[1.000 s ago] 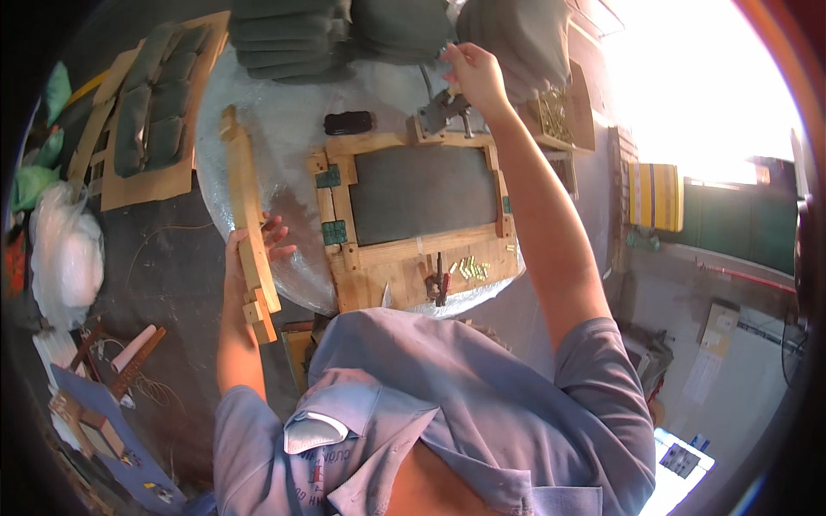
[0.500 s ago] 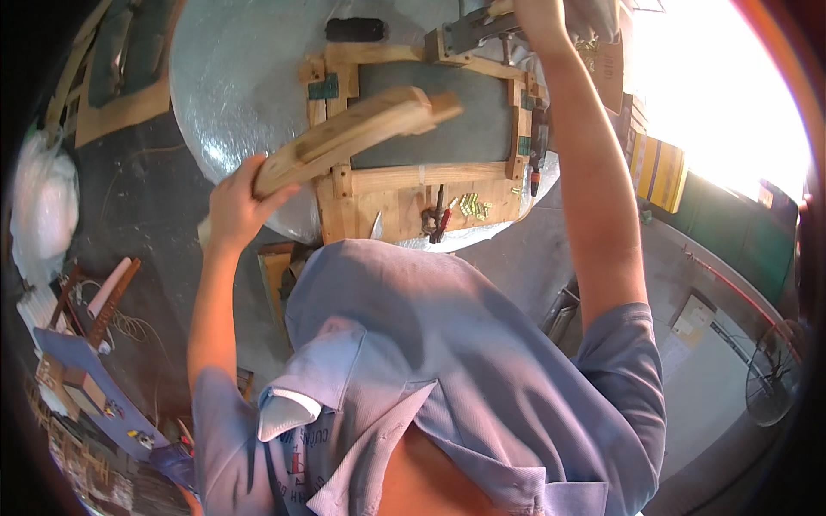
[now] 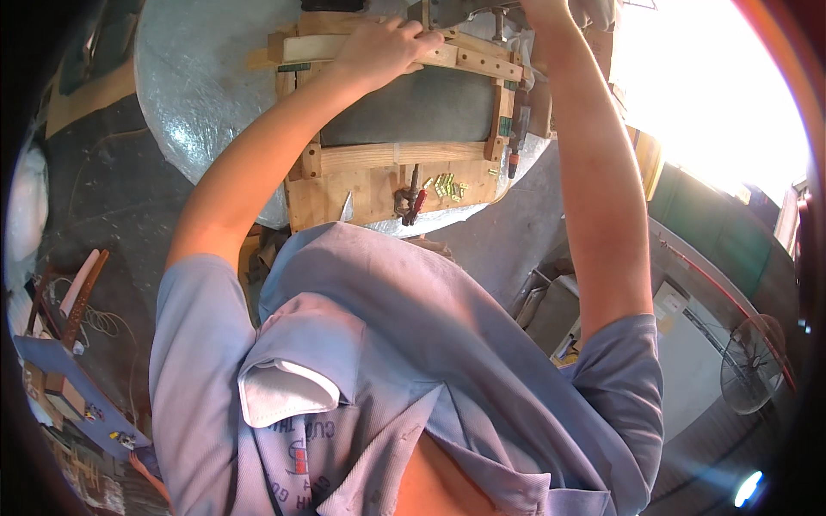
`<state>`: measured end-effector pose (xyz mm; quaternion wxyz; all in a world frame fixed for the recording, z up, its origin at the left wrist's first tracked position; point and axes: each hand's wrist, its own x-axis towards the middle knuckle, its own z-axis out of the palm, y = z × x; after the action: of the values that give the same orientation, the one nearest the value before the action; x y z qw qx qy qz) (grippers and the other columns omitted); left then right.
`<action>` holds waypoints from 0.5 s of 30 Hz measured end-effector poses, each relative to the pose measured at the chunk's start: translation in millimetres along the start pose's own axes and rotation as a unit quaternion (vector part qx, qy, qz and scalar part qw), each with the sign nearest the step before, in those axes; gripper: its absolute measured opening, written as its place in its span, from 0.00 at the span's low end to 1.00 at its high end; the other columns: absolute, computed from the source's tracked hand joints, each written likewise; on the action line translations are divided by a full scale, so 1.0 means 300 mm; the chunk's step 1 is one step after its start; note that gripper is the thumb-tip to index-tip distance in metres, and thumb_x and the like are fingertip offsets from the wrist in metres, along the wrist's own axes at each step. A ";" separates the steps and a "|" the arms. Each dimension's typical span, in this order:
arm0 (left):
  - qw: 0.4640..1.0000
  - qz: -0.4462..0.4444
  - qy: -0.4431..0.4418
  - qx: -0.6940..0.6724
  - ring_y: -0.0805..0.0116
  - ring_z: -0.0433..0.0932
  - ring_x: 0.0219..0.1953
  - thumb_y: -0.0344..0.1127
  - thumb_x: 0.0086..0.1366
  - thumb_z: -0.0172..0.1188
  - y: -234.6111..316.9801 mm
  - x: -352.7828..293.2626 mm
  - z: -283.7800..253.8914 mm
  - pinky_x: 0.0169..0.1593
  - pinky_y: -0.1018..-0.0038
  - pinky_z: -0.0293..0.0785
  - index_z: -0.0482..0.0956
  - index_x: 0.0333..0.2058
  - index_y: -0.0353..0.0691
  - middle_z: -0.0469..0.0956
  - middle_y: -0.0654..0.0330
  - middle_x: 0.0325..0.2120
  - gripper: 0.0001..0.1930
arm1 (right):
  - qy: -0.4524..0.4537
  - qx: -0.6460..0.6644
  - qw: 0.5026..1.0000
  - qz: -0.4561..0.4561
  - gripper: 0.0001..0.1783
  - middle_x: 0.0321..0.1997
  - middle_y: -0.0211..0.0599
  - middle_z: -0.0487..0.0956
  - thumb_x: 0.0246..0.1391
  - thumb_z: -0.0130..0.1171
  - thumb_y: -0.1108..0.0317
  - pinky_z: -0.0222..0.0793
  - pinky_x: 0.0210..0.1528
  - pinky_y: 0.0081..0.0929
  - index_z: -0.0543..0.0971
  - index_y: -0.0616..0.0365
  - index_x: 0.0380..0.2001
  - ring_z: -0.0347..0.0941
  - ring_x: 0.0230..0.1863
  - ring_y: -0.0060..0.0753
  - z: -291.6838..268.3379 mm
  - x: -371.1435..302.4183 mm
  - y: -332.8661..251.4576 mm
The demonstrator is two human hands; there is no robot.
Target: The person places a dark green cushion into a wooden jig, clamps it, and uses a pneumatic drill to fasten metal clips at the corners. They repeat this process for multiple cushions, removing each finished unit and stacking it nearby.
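Note:
My left hand (image 3: 389, 53) is closed around a wooden bar (image 3: 310, 48) lying along the far side of a wooden frame (image 3: 404, 153). Inside the frame shows a dark grey flat panel (image 3: 404, 107). A metal clamp-like tool (image 3: 497, 24) stands at the far side, just beyond my left fingers. At the top edge is my right hand (image 3: 547, 7), beside that tool; its fingers are cut off by the picture's edge. The frame rests on a light wooden board (image 3: 323, 199).
On the board's near part lie several small brass-coloured pieces (image 3: 449, 186), a red-handled tool (image 3: 418, 205) and a pointed blade (image 3: 347, 207). A dark power tool (image 3: 518, 129) is right of the frame. Plastic wrap (image 3: 185, 112) covers the round table. A standing fan (image 3: 752, 365) is far right.
My left hand has carried the wooden bar from the left to the frame's far side and laid it there. My right arm stays at the top edge. The view has shifted slightly.

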<state>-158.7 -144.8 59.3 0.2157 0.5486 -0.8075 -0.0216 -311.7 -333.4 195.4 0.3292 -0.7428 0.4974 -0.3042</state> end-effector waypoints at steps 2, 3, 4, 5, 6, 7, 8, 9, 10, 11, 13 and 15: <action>1.000 0.006 0.028 -0.005 0.64 0.87 0.46 0.49 0.61 0.76 0.008 0.015 0.033 0.46 0.64 0.85 0.78 0.58 0.55 0.84 0.69 0.41 0.28 | -0.015 0.031 0.999 0.029 0.30 0.21 0.36 0.79 0.82 0.46 0.47 0.74 0.22 0.25 0.84 0.64 0.44 0.75 0.18 0.28 0.003 -0.010 -0.023; 1.000 0.010 0.018 -0.022 0.64 0.87 0.46 0.48 0.61 0.76 0.006 0.020 0.036 0.46 0.64 0.85 0.78 0.58 0.55 0.84 0.70 0.41 0.27 | -0.020 0.046 0.998 0.038 0.30 0.21 0.36 0.79 0.82 0.46 0.47 0.74 0.22 0.26 0.84 0.65 0.45 0.75 0.17 0.28 0.000 -0.011 -0.018; 0.999 0.013 0.007 -0.039 0.64 0.87 0.46 0.48 0.61 0.76 0.002 0.025 0.037 0.46 0.64 0.85 0.78 0.58 0.55 0.84 0.70 0.41 0.27 | -0.024 0.062 0.997 0.046 0.30 0.21 0.37 0.78 0.82 0.46 0.47 0.74 0.21 0.27 0.84 0.65 0.45 0.75 0.17 0.28 -0.004 -0.010 -0.013; 0.998 0.016 -0.003 -0.055 0.64 0.87 0.46 0.47 0.61 0.77 -0.003 0.028 0.038 0.46 0.64 0.85 0.78 0.58 0.55 0.84 0.70 0.41 0.27 | -0.029 0.077 0.995 0.053 0.30 0.21 0.37 0.78 0.82 0.46 0.47 0.74 0.20 0.27 0.83 0.65 0.45 0.75 0.17 0.29 -0.007 -0.010 -0.011; 0.998 0.018 -0.013 -0.057 0.64 0.87 0.47 0.47 0.61 0.76 -0.004 0.031 0.020 0.46 0.64 0.85 0.78 0.58 0.55 0.84 0.70 0.42 0.27 | -0.023 0.076 0.995 0.068 0.30 0.21 0.38 0.78 0.82 0.46 0.47 0.74 0.19 0.28 0.83 0.65 0.45 0.75 0.16 0.30 -0.005 -0.010 -0.015; 0.998 0.019 -0.024 -0.058 0.64 0.87 0.47 0.46 0.62 0.76 0.003 0.032 0.001 0.46 0.64 0.86 0.78 0.58 0.54 0.84 0.70 0.42 0.27 | -0.016 0.075 0.994 0.082 0.29 0.21 0.38 0.78 0.82 0.46 0.47 0.74 0.19 0.28 0.83 0.65 0.46 0.75 0.16 0.30 -0.005 -0.015 -0.022; 0.997 0.020 -0.034 -0.060 0.64 0.87 0.47 0.46 0.62 0.76 0.009 0.032 -0.015 0.46 0.64 0.86 0.78 0.58 0.54 0.85 0.70 0.43 0.27 | -0.009 0.074 0.993 0.096 0.29 0.21 0.39 0.78 0.82 0.46 0.47 0.75 0.18 0.29 0.82 0.66 0.46 0.75 0.16 0.31 -0.005 -0.020 -0.032; 0.998 0.019 -0.022 -0.062 0.64 0.87 0.47 0.45 0.62 0.76 0.013 0.029 -0.014 0.46 0.63 0.86 0.78 0.58 0.54 0.84 0.71 0.43 0.27 | -0.011 0.076 0.993 0.093 0.29 0.21 0.39 0.78 0.82 0.46 0.47 0.75 0.18 0.29 0.82 0.66 0.46 0.75 0.16 0.32 -0.005 -0.027 -0.041; 0.998 0.019 -0.010 -0.065 0.64 0.87 0.46 0.45 0.61 0.77 0.018 0.024 -0.014 0.45 0.63 0.86 0.78 0.58 0.54 0.84 0.71 0.43 0.28 | -0.013 0.078 0.993 0.090 0.29 0.21 0.39 0.78 0.82 0.46 0.47 0.75 0.18 0.30 0.82 0.66 0.46 0.75 0.15 0.32 -0.004 -0.033 -0.051; 0.997 0.019 0.002 -0.068 0.64 0.87 0.46 0.45 0.61 0.77 0.021 0.023 -0.013 0.45 0.63 0.86 0.78 0.58 0.54 0.84 0.71 0.43 0.28 | -0.015 0.079 0.993 0.088 0.29 0.22 0.40 0.78 0.82 0.46 0.47 0.76 0.18 0.30 0.82 0.66 0.46 0.76 0.15 0.33 -0.004 -0.034 -0.056; 0.997 0.010 -0.012 -0.073 0.64 0.86 0.46 0.44 0.61 0.77 0.019 0.028 -0.023 0.44 0.63 0.86 0.78 0.58 0.54 0.84 0.70 0.43 0.28 | -0.017 0.065 0.995 0.071 0.29 0.22 0.40 0.78 0.82 0.46 0.48 0.76 0.18 0.30 0.82 0.67 0.46 0.76 0.15 0.33 0.007 -0.022 -0.044; 0.997 0.009 -0.002 -0.081 0.64 0.87 0.46 0.43 0.60 0.77 0.023 0.037 -0.033 0.43 0.63 0.86 0.78 0.58 0.54 0.84 0.70 0.43 0.28 | -0.014 0.064 0.995 0.073 0.29 0.22 0.39 0.77 0.82 0.46 0.48 0.76 0.18 0.31 0.82 0.67 0.46 0.76 0.15 0.33 0.009 -0.025 -0.048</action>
<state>-164.4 -150.0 73.6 0.2578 0.5219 -0.8085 -0.0863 -304.3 -321.9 204.2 0.4042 -0.6860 0.5253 -0.3002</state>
